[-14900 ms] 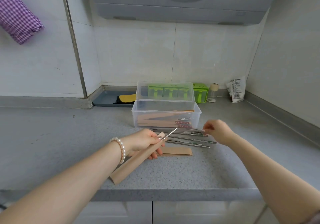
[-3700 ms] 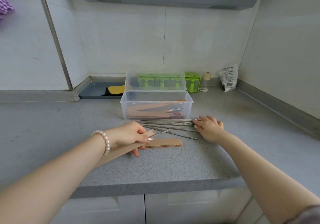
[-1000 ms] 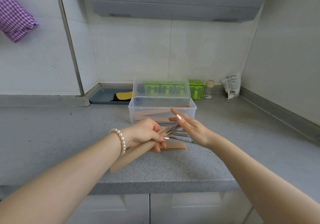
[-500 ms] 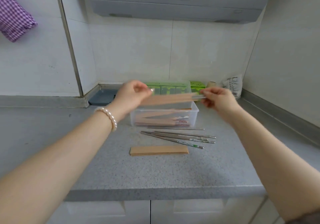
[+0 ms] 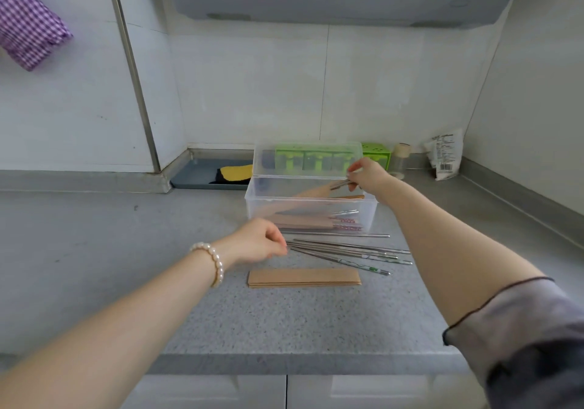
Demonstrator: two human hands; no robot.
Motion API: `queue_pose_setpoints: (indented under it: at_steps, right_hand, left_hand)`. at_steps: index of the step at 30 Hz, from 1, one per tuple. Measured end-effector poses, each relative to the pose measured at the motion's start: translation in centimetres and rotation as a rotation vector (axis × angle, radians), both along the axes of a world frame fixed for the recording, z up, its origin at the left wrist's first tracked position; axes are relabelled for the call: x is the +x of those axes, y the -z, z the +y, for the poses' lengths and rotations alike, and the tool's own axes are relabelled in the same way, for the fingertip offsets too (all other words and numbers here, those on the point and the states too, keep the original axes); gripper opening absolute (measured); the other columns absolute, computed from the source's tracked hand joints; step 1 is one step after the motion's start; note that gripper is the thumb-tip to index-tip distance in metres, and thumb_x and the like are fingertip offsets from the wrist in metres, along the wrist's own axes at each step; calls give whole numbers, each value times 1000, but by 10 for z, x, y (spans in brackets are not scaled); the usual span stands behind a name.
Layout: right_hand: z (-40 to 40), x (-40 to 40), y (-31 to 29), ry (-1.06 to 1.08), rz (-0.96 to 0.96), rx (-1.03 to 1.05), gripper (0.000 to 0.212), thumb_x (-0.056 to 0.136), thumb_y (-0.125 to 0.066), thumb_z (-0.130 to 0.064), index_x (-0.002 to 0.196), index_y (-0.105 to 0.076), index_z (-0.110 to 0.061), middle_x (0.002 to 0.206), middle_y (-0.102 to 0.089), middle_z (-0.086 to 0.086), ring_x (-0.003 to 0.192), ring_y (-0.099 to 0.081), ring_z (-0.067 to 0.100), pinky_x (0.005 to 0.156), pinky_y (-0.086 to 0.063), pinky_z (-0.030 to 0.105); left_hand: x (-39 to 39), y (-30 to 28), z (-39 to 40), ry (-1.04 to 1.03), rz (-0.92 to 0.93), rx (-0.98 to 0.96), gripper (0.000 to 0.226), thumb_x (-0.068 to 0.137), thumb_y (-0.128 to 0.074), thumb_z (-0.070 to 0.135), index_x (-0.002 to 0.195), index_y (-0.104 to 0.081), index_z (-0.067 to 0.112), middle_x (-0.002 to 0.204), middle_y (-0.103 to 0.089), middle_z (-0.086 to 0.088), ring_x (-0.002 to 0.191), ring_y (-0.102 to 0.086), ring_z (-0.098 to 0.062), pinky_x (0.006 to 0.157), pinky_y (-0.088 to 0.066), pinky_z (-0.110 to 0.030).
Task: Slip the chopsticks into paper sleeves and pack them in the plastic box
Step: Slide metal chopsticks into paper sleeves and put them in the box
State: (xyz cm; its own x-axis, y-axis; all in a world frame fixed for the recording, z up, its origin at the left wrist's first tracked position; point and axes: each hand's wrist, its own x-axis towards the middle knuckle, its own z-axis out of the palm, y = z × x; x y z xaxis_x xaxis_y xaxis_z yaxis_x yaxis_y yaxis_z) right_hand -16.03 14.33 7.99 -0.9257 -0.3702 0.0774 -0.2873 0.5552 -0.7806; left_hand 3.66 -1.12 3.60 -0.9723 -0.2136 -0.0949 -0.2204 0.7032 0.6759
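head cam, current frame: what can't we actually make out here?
- Count of sleeved pairs in the plastic box: head view, frosted wall blurs them.
- Left hand fingertips: hidden behind its own knuckles; contact with the loose chopsticks unclear.
- Packet label: too small.
- Range hood: cut off by the top edge.

Right hand (image 5: 368, 174) with sleeved chopsticks (image 5: 319, 191) over plastic box (image 5: 311, 215)

Purple checked cloth (image 5: 27, 26) upper left; green rack (image 5: 376, 154), packet (image 5: 444, 157) at back.
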Motion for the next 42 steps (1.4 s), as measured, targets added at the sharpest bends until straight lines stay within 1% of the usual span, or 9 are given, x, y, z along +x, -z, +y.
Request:
queue_pose_setpoints:
  at_steps: [3, 6, 9, 12, 16, 26, 33, 38, 42]
  right_hand:
    - [-11, 4, 4, -69, 10, 138, 37, 99, -38, -25, 122, -49, 1, 77, -57, 10, 73, -49, 19, 65, -38, 28]
    - [-14, 2, 14, -41, 128, 406, 45, 98, -27, -44, 122, -51, -15, 125, -53, 14, 126, -36, 34, 102, -27, 45]
    - [-3, 2, 14, 51, 314, 206, 27, 97, -37, -32, 88, -59, -19, 104, -59, 14, 107, -48, 31, 85, -36, 38]
    - [25, -1, 16, 62, 355, -32, 13, 91, -54, -22, 86, -61, -13, 80, -61, 6, 75, -53, 22, 67, -38, 27]
    - [69, 0, 28, -2, 209, 90, 21, 84, -67, -21, 67, -56, -15, 58, -56, 0, 53, -48, 13, 54, -37, 23]
    - [82, -4, 82, -7, 138, 359, 17, 82, -68, -19, 99, -72, -16, 88, -62, 0, 81, -54, 16, 75, -40, 23]
    - [79, -9, 93, -4, 178, 350, 10, 74, -77, -24, 78, -70, -19, 82, -63, 2, 79, -55, 19, 70, -43, 25]
    - [85, -9, 98, -89, 204, 441, 19, 83, -67, -26, 92, -67, -9, 101, -62, 12, 98, -54, 29, 80, -42, 31]
    - [89, 4, 84, -118, 202, 409, 14, 90, -58, -18, 95, -63, -6, 90, -58, 5, 83, -51, 20, 71, -38, 27]
  left_hand:
    - [-2, 9, -1, -1, -1, -7, 2, 84, -66, 20, 83, -65, 19, 89, -65, 3, 89, -61, -13, 82, -49, -26]
    - [-4, 16, -1, -3, -3, -19, 3, 82, -68, 20, 81, -66, 21, 85, -64, 7, 86, -60, -10, 79, -47, -23]
    - [-6, 22, -1, 20, -29, -47, 8, 79, -72, 20, 82, -66, 23, 87, -64, 8, 90, -60, -10, 86, -49, -26]
    - [-8, 27, 1, 46, -55, -101, 18, 75, -76, 24, 89, -65, 24, 94, -63, 9, 95, -60, -10, 92, -48, -28]
    - [-11, 29, 5, 76, -52, -163, 31, 71, -79, 29, 98, -65, 21, 101, -62, 7, 96, -57, -11, 92, -47, -28]
    - [-16, 31, 16, 78, -20, -205, 27, 69, -81, 25, 91, -65, 21, 94, -63, 5, 89, -59, -12, 80, -49, -23]
    - [-12, 33, 19, 59, 5, -166, 25, 70, -79, 18, 79, -57, 25, 86, -59, 7, 79, -56, -8, 74, -48, -22]
    - [-10, 28, 23, 36, 55, -146, 19, 72, -78, 19, 74, -60, 22, 81, -61, 7, 76, -55, -7, 75, -50, -23]
    - [-11, 22, 24, 48, 46, -126, 13, 76, -75, 20, 74, -62, 19, 79, -62, 3, 74, -56, -10, 75, -50, -25]
